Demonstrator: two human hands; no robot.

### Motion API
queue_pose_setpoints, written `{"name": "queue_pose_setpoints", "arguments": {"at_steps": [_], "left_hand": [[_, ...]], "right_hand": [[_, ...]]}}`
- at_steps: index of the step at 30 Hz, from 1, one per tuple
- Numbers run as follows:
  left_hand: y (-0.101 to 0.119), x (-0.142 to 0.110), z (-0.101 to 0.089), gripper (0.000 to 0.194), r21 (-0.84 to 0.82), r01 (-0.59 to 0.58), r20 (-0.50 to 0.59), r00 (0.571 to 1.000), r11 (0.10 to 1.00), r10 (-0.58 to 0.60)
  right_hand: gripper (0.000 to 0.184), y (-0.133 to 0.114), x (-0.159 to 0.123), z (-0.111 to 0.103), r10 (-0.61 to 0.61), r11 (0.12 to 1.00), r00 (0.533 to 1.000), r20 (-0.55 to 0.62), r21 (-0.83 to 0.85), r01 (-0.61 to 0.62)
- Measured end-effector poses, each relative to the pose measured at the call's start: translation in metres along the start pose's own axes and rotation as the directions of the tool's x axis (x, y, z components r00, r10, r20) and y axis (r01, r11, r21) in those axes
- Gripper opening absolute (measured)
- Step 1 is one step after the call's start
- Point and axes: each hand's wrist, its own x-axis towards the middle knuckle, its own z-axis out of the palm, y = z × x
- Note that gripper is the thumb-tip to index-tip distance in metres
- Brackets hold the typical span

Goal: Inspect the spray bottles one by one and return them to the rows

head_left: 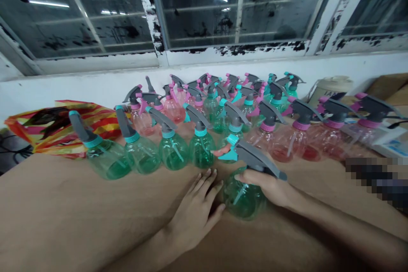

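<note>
My right hand [266,182] is closed round the neck of a clear green spray bottle [244,204] with a grey and teal trigger head. Its nozzle points left, and a fingertip shows by the trigger. Liquid and a dip tube are visible inside the bottle. My left hand [196,210] lies palm down on the table just left of that bottle, fingers stretched out and holding nothing. Beyond my hands stands a front row of spray bottles: green ones with teal collars [174,155] on the left, pink ones with pink collars [290,146] on the right.
Several more spray bottles [174,108] crowd behind the front row, against the white wall. A red and yellow plastic bag [105,119] lies at the left. At the right are a pale canister [333,87] and a cardboard box [389,87]. Brown tabletop [63,208] extends at the front.
</note>
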Motion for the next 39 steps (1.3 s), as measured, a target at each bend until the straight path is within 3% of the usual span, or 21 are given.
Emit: {"name": "queue_pose_setpoints", "arguments": {"at_steps": [7, 12, 15, 19, 28, 33, 39], "left_hand": [[-0.004, -0.001, -0.001, 0.045, -0.015, -0.012, 0.027, 1.000, 1.000, 0.012], [-0.004, -0.002, -0.003, 0.045, -0.045, -0.020, 0.023, 1.000, 0.999, 0.021], [-0.004, -0.002, -0.003, 0.045, -0.036, -0.021, 0.028, 0.999, 0.999, 0.022], [-0.005, -0.003, 0.001, 0.044, -0.038, -0.026, 0.005, 1.000, 0.999, 0.026], [-0.006, -0.003, 0.000, 0.045, -0.020, -0.030, 0.021, 0.999, 0.999, 0.030], [-0.006, -0.004, 0.003, 0.046, -0.022, -0.035, 0.001, 0.999, 0.999, 0.035], [-0.005, -0.003, 0.000, 0.046, -0.012, -0.034, 0.026, 0.999, 0.999, 0.034]], "right_hand": [[0.009, 0.005, -0.002, 0.001, 0.040, 0.994, 0.998, -0.039, 0.099, -0.036], [0.027, -0.001, 0.000, 0.001, 0.004, 0.997, 0.998, -0.061, 0.077, 0.000], [0.023, -0.005, 0.002, 0.001, 0.011, 0.998, 0.997, -0.082, 0.056, -0.007], [0.010, -0.005, 0.003, 0.000, 0.009, 0.999, 0.999, -0.047, 0.036, -0.008], [0.023, 0.002, 0.001, -0.002, 0.059, 0.997, 0.998, 0.035, 0.054, -0.061], [0.009, 0.001, 0.001, -0.003, 0.048, 0.996, 0.998, 0.049, 0.073, -0.051], [0.036, 0.000, 0.002, -0.005, 0.049, 0.997, 0.994, 0.099, 0.059, -0.055]]}}
